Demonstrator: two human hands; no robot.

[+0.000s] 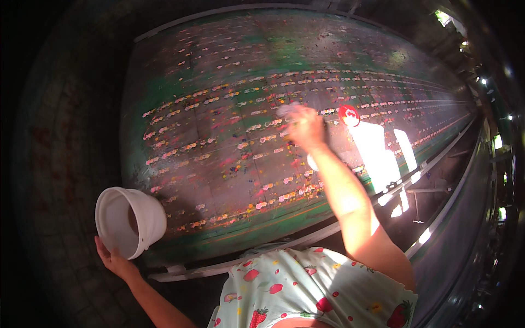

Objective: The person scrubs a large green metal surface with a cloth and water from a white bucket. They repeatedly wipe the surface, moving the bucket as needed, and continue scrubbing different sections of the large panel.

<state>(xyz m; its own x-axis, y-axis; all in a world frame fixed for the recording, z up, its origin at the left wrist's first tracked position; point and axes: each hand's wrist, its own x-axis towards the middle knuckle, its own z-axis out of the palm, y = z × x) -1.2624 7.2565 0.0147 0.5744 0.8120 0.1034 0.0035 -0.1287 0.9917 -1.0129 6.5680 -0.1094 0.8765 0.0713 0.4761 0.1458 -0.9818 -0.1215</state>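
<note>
At the lower left, my left hand grips the lower rim of a white plastic bucket. The bucket is tilted, its mouth turned toward the left, and its inside shows only in part. My right hand is stretched out over the middle of a long table. Its fingers look curled round a pale, blurred thing that I cannot make out. Rows of small, colourful pieces cover the table; they are too small to name. A round white thing lies partly hidden behind my right forearm.
A round red thing with a pale mark lies right of my right hand. Bright sunlight patches fall on the table's near right. A pale rail runs along the near edge, close to my printed clothing. Dark paved floor is at left.
</note>
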